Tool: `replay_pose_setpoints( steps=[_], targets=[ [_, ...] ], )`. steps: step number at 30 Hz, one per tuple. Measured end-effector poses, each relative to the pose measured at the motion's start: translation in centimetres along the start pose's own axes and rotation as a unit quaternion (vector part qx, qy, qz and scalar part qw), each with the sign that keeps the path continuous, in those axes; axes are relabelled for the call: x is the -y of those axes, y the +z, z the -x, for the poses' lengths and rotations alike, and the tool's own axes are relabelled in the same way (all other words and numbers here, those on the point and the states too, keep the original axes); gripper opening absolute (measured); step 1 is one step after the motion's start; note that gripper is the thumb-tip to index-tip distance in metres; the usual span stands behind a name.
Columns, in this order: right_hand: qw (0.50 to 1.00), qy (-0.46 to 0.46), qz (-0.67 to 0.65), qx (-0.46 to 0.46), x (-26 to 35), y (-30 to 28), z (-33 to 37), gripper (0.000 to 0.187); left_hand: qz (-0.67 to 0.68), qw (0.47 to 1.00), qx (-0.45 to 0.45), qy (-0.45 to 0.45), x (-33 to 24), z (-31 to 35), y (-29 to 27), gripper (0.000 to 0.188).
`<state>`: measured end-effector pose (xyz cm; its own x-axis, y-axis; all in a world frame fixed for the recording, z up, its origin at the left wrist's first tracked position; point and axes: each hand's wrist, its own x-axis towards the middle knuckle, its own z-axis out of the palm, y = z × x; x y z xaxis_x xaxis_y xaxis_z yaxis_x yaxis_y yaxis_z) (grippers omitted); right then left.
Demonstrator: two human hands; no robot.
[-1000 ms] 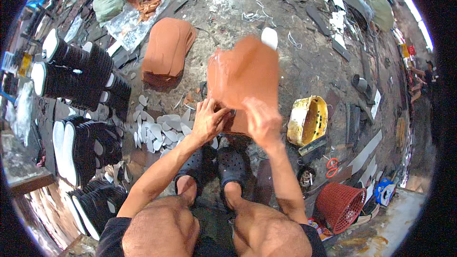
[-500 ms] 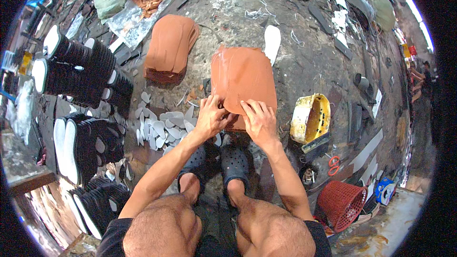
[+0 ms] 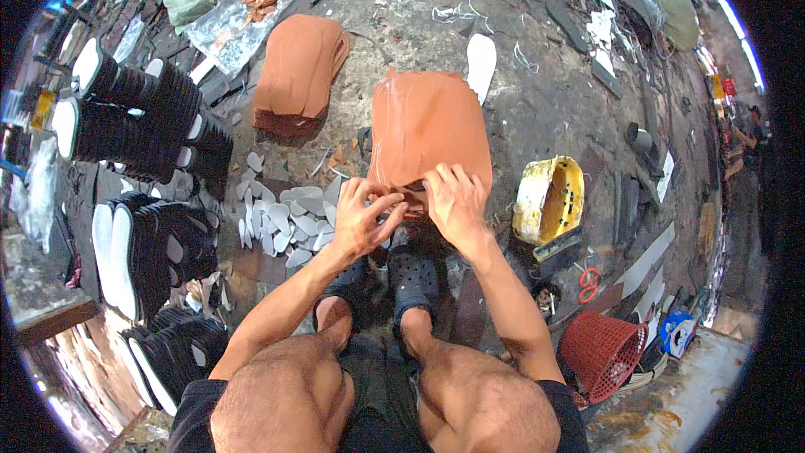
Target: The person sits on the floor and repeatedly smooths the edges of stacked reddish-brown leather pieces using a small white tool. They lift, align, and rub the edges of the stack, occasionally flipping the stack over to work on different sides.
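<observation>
We have the terracotta sheet [image 3: 428, 130] lying flat on the floor [image 3: 537, 75] straight ahead of us, its long axis running away from our body, its near edge tucked under our fingers just beyond our dark clogs [image 3: 415, 273]. Both hands sit at that near edge, side by side and almost touching: our left hand [image 3: 362, 220] has its fingers curled and pressed together, seemingly pinching something at the sheet's lower left corner, though we cannot tell exactly what is between the fingertips; our right hand [image 3: 454, 203] lies with fingers spread and pressed down on the sheet's lower edge. Neither hand is clearly nearer, since the sheet starts right at both sets of fingertips and stretches away from them. To our left, near the left hand, lies a scatter of pale grey cut pieces [image 3: 281, 222], and farther ahead on that side a stack of similar terracotta sheets [image 3: 298, 75], apart from the one we hold. A white insole shape [image 3: 481, 63] lies just beyond the sheet's far right corner. To our right stands a yellow tub [image 3: 549, 199], near but not touching the sheet, and a red basket [image 3: 602, 352] sits well apart behind it. Rows of black soles [image 3: 138, 122] line the far left. Nothing lies on the sheet itself.
</observation>
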<state>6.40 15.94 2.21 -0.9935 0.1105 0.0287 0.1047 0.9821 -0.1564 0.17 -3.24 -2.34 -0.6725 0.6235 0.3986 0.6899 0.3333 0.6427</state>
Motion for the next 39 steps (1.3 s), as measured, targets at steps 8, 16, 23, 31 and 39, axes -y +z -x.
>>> replay_pose_setpoints(
  steps=[8,16,23,31,39],
  targets=[
    [0.977,0.05,-0.2,-0.058,-9.0,-0.9,-11.3,0.045,-0.136,0.984,0.11,0.033,-1.4,-1.5,0.3,0.054],
    [0.996,0.075,0.021,0.047,-7.5,-4.4,-12.9,0.042,-0.075,0.962,-0.158,-0.208,5.6,4.5,-5.3,0.034],
    [0.87,0.111,-0.395,-0.272,-5.9,-16.2,-5.1,0.038,-0.094,0.949,0.018,-0.3,7.8,7.9,-8.1,0.021],
    [0.478,0.401,-0.773,-0.114,2.6,-4.1,6.6,0.06,0.033,0.917,-0.014,-0.398,7.3,9.6,-3.4,0.033],
    [0.975,-0.07,-0.139,-0.159,2.9,-1.3,8.2,0.032,0.393,0.809,-0.118,-0.42,2.9,1.6,-6.2,0.027]
  ],
)
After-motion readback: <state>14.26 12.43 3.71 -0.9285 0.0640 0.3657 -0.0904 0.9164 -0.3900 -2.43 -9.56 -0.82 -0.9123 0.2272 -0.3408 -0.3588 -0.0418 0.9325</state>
